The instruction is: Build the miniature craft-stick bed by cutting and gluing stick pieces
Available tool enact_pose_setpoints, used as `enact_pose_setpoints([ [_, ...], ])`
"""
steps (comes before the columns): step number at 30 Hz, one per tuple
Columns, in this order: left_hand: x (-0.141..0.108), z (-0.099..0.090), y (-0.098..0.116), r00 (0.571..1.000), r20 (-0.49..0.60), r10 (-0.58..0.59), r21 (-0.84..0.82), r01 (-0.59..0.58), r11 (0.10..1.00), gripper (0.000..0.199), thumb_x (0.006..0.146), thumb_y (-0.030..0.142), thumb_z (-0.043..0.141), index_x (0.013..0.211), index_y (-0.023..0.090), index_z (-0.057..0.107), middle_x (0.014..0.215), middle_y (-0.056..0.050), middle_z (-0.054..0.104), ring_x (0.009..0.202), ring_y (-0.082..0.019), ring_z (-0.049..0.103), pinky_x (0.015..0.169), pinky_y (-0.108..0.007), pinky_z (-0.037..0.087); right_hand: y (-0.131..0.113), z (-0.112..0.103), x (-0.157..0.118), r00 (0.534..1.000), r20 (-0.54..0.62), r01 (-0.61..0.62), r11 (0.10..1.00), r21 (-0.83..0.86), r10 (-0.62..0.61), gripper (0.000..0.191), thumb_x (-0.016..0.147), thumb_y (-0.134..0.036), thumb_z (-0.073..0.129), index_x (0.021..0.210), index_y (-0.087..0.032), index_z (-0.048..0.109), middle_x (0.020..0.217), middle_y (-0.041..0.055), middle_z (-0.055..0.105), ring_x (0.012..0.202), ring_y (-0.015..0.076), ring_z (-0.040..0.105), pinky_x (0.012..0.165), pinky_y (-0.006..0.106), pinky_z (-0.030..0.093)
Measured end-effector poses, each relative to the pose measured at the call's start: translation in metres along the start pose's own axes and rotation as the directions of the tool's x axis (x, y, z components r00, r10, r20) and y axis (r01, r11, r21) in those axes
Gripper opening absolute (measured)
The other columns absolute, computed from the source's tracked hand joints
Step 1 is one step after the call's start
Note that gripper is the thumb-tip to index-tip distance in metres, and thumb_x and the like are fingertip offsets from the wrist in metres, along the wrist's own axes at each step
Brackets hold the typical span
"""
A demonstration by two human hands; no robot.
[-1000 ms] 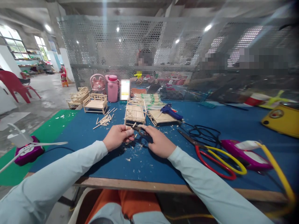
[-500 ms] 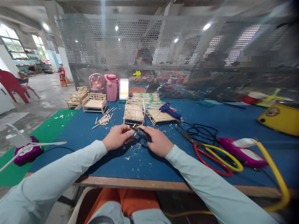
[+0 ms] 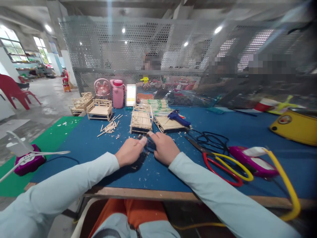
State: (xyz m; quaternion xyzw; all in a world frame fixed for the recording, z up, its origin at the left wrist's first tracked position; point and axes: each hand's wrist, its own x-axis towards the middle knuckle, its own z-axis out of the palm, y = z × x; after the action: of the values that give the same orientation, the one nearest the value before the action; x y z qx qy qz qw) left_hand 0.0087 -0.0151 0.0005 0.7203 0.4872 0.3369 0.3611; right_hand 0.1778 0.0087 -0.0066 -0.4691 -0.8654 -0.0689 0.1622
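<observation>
Dark, pliers-like metal tool [image 3: 149, 143]: between my two hands, low over the flat blue table covering [image 3: 74, 138], blurred. My right hand [image 3: 165, 147] has its fingers curled about the tool, index finger reaching forward, presumably to steady it. My left hand [image 3: 131, 150] closes in from the other side, thumb laid against bent fingers; cannot tell whether anything is pinched there. Pale wraps [image 3: 143, 140] on left thumb and right index finger, probably to spare the skin.

Just beyond: pale, slatted wooden frame shaped like a small bench [image 3: 141, 120], upright, within easy reach, I judge. Left of it, a loose heap of thin, pale wooden sticks [image 3: 110, 127], likely there to suit picking with the left hand. Behind the heap, a second pale bench-shaped wooden frame [image 3: 99, 110], set apart, perhaps for working room.

Right: blue plastic glue gun [image 3: 178, 118] rests on a flat, pale slatted panel [image 3: 167, 124], perhaps as a stand. Large scissors with red and yellow handles [image 3: 206, 153] lie handles toward me, convenient to grasp.
</observation>
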Motion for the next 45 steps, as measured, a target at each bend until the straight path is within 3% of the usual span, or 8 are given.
enact_pose_setpoints([
  [3,-0.004,0.003,0.005,0.999,0.018,0.040,0.023,-0.040,0.999,0.049,0.086,0.049,0.030,0.047,0.018,0.032,0.045,0.004,0.033,0.046,-0.009,0.029,0.047,-0.025,0.021,-0.001,-0.003,0.001,0.999,0.025,-0.023,0.995,-0.092,0.026,0.063,0.061,-0.008,0.050,0.124,-0.005,0.049,0.099,0.0177,0.059,0.092,0.0284,0.055,0.081,0.039,0.044],
  [9,0.002,-0.016,-0.007,0.996,-0.089,-0.002,-0.067,-0.004,0.998,0.046,0.083,0.054,0.035,0.053,0.019,0.030,0.048,0.005,0.030,0.047,-0.008,0.027,0.046,-0.024,0.021,0.007,-0.005,-0.001,0.990,0.109,-0.093,0.996,0.005,0.092,0.063,0.061,-0.006,0.048,0.124,-0.013,0.049,0.105,0.0117,0.061,0.097,0.0236,0.057,0.082,0.031,0.043],
  [14,0.013,-0.025,-0.020,0.984,0.067,-0.168,-0.340,0.181,0.923,0.024,0.079,0.032,0.035,0.058,0.020,0.033,0.048,0.006,0.032,0.039,-0.008,0.029,0.038,-0.022,0.023,0.012,-0.005,-0.002,0.981,0.180,-0.069,0.998,0.015,0.065,0.068,0.059,-0.002,0.047,0.125,-0.017,0.050,0.103,0.0105,0.063,0.094,0.0226,0.059,0.079,0.029,0.043],
  [20,0.012,-0.021,-0.016,0.989,0.087,-0.119,-0.426,0.145,0.893,0.011,0.077,0.022,0.036,0.072,0.019,0.044,0.054,0.006,0.039,0.037,-0.006,0.034,0.032,-0.017,0.026,0.012,-0.006,-0.002,0.971,0.223,-0.089,0.996,0.003,0.086,0.076,0.059,-0.001,0.047,0.133,-0.014,0.043,0.106,0.0137,0.059,0.099,0.0260,0.056,0.083,0.033,0.043],
  [26,0.012,-0.018,-0.017,0.980,0.149,-0.132,-0.382,0.181,0.906,0.018,0.082,0.033,0.044,0.081,0.016,0.050,0.059,0.004,0.049,0.039,-0.004,0.040,0.034,-0.015,0.032,0.016,-0.012,0.002,0.985,0.133,-0.142,0.963,0.229,0.114,0.078,0.056,0.000,0.044,0.133,-0.010,0.040,0.116,0.0149,0.055,0.110,0.0252,0.051,0.094,0.037,0.041],
  [31,0.013,-0.017,-0.021,0.992,0.102,-0.068,-0.326,0.098,0.940,0.026,0.085,0.038,0.040,0.075,0.016,0.049,0.056,0.004,0.050,0.039,-0.005,0.042,0.036,-0.016,0.033,0.015,-0.014,0.000,0.994,0.105,-0.042,0.938,0.343,0.007,0.079,0.054,-0.001,0.043,0.132,-0.013,0.040,0.118,0.0130,0.054,0.113,0.0240,0.050,0.099,0.039,0.038],
  [41,0.007,-0.018,-0.017,0.994,0.084,0.064,-0.012,-0.063,0.998,0.033,0.086,0.040,0.035,0.063,0.018,0.043,0.054,0.004,0.050,0.043,-0.008,0.042,0.046,-0.021,0.034,0.013,-0.011,0.000,0.992,0.092,0.039,0.914,0.404,-0.082,0.075,0.051,-0.001,0.043,0.125,-0.014,0.049,0.120,0.0126,0.058,0.114,0.0254,0.052,0.099,0.041,0.039],
  [45,0.010,-0.025,-0.021,0.991,-0.022,0.134,0.187,-0.128,0.974,0.032,0.084,0.041,0.041,0.065,0.017,0.051,0.058,0.002,0.053,0.056,-0.011,0.046,0.056,-0.023,0.034,0.018,-0.014,0.000,0.996,0.078,0.013,0.917,0.398,-0.048,0.068,0.053,-0.002,0.043,0.118,-0.017,0.056,0.120,0.0090,0.061,0.112,0.0244,0.055,0.098,0.040,0.040],
])
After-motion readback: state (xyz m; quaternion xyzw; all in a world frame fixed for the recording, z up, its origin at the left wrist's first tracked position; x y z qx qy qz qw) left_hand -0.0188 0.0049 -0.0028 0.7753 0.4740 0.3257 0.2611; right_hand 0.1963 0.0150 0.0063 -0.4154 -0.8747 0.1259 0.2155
